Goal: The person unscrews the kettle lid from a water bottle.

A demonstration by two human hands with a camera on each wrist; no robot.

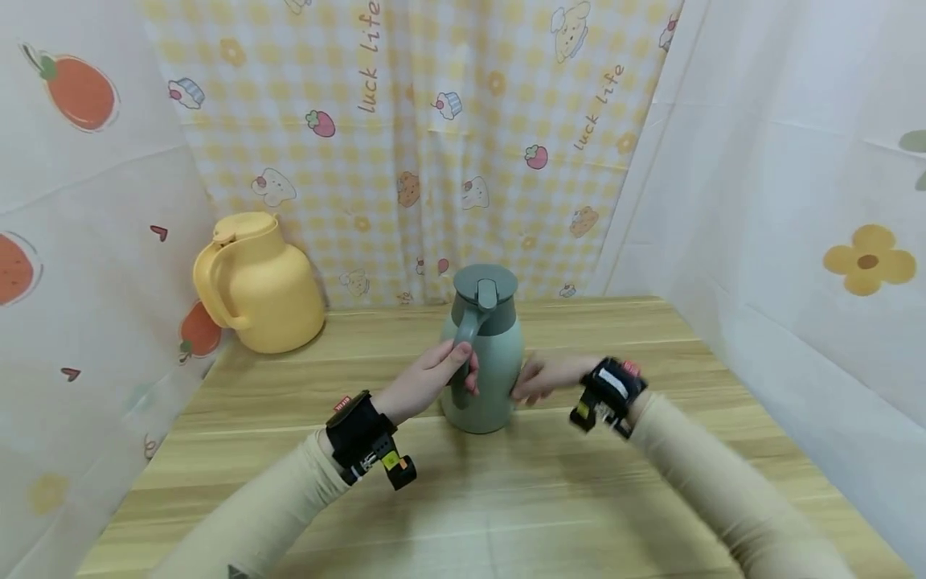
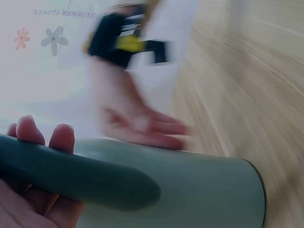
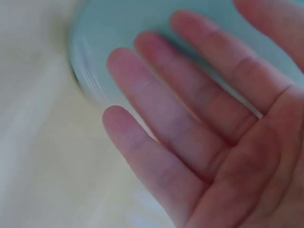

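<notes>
From the head camera, a green jug (image 1: 486,354) stands upright near the centre of a wooden table (image 1: 651,498), its handle (image 1: 463,346) facing the wearer; the left hand (image 1: 427,382) has its fingers curled round that handle, while the right hand (image 1: 546,376) — fingers straight and relaxed — lies against the jug's side at 3 o'clock. A yellow jug (image 1: 256,281) sits well apart at about 10 o'clock, by the patterned curtain (image 1: 434,145). From the left wrist, the fingertips (image 2: 61,137) wrap over the dark green handle (image 2: 80,178), and the blurred right hand (image 2: 137,121) rests flat-palmed on the jug's body (image 2: 209,190) beyond it. From the right wrist — motion-blurred — the hand (image 3: 204,137) is spread, palm toward the camera, gripping nothing, with the pale green jug (image 3: 123,38) just behind its fingers at 12 o'clock; whether they touch cannot be told there.
</notes>
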